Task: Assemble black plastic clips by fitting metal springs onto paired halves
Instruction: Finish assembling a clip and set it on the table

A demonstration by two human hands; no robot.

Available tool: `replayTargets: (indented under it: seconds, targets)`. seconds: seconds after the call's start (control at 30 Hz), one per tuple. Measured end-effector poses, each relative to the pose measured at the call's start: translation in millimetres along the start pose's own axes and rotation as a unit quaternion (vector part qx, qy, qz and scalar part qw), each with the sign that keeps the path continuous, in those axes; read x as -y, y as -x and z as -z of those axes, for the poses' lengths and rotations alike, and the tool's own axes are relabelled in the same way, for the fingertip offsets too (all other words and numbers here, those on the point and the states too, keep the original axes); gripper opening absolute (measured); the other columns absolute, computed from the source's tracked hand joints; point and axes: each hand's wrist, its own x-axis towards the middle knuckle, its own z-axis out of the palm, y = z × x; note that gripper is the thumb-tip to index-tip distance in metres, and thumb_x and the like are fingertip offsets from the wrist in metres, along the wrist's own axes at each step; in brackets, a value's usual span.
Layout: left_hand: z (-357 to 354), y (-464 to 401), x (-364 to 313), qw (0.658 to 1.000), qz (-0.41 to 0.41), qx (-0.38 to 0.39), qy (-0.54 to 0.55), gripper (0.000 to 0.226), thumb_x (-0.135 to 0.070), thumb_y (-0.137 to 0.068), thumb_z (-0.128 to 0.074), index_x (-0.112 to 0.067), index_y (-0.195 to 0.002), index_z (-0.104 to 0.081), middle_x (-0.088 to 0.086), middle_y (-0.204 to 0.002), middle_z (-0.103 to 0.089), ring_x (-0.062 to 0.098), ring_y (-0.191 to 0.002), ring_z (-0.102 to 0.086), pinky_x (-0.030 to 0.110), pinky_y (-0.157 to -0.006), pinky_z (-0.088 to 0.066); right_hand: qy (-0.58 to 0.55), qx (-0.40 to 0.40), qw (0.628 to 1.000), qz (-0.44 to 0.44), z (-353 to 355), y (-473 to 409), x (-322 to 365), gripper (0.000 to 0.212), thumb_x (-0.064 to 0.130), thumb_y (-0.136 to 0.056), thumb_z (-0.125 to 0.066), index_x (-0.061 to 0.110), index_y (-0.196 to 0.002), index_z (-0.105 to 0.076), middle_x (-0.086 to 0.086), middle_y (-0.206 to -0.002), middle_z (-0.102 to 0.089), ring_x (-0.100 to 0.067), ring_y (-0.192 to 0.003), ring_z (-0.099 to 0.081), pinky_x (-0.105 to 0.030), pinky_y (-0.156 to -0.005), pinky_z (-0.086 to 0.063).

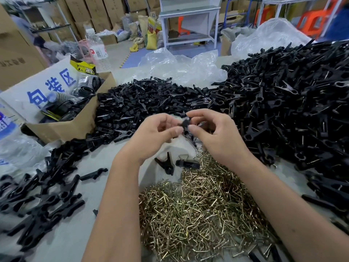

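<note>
Nearest, a heap of brass-coloured bent wire springs (198,210) covers the grey bench (75,233). Above it the left hand (151,135) and right hand (217,135) meet, fingers of both pinching one small black plastic clip (186,125), its halves seemingly together. Beyond lies a mound of loose black plastic clip halves (151,99), with crumpled clear plastic sheeting (179,67) behind.

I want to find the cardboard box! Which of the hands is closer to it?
Left. The left hand is up over the table, just right of the cardboard box. The right hand is farther right, beyond the black clip both hands pinch.
</note>
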Motion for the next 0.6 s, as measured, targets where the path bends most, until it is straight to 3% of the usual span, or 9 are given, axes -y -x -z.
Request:
replayTargets:
  seconds: [0.13,0.23,0.33,0.47,0.6]
  targets:
    - [-9.0,0.1,-8.2,0.983,-0.008,0.054,0.173,0.025,-0.025,-0.092,-0.066,-0.005,-0.105,-0.07,0.004,-0.087,-0.073,0.013,-0.076,-0.067,0.019,-0.067,-0.055,-0.211,0.012,0.976,-0.042,-0.6,0.6,5.3,0.02,-0.002,-0.09,-0.076,0.016,-0.101,-0.078,-0.023,-0.092,-0.07,-0.018,-0.067,-0.064,-0.026,-0.052,-0.054]
    - [-11.7,-0.9,-10.1,0.979,-0.004,0.022,0.204,0.019,-0.019,-0.102,-0.058,-0.008,-0.103,-0.074,0.005,-0.088,-0.074,0.015,-0.07,-0.07,0.018,-0.061,-0.055,-0.264,-0.009,0.961,-0.081,0.4,1.1,5.4,0.014,0.002,-0.09,-0.076,0.015,-0.093,-0.08,-0.016,-0.095,-0.076,-0.019,-0.079,-0.067,-0.026,-0.052,-0.053]
    - [-9.7,-1.0,-8.1,0.982,0.005,-0.031,0.186,0.02,-0.015,-0.106,-0.054,-0.01,-0.104,-0.074,0.001,-0.085,-0.075,0.015,-0.066,-0.07,0.019,-0.057,-0.053,-0.28,-0.022,0.954,-0.106,0.7,0.1,4.9,0.006,0.004,-0.098,-0.068,0.007,-0.102,-0.072,-0.014,-0.103,-0.078,-0.023,-0.089,-0.073,-0.026,-0.052,-0.055]
    - [-6.1,-2.0,-5.7,0.975,0.031,-0.091,0.201,0.021,-0.013,-0.109,-0.051,-0.017,-0.122,-0.067,0.006,-0.079,-0.073,0.013,-0.06,-0.059,0.019,-0.052,-0.046,-0.35,-0.016,0.925,-0.148,0.3,-1.8,5.2,0.011,0.003,-0.104,-0.056,0.008,-0.112,-0.061,-0.016,-0.099,-0.077,-0.023,-0.074,-0.073,-0.025,-0.046,-0.05]
    - [-5.3,-1.6,-6.8,0.967,0.042,-0.087,0.234,0.03,-0.01,-0.109,-0.048,-0.027,-0.123,-0.069,0.01,-0.081,-0.072,0.013,-0.061,-0.055,0.019,-0.052,-0.045,-0.399,-0.003,0.896,-0.195,2.2,-3.4,4.0,0.022,0.004,-0.104,-0.055,0.011,-0.121,-0.067,-0.013,-0.091,-0.073,-0.019,-0.067,-0.066,-0.022,-0.047,-0.047]
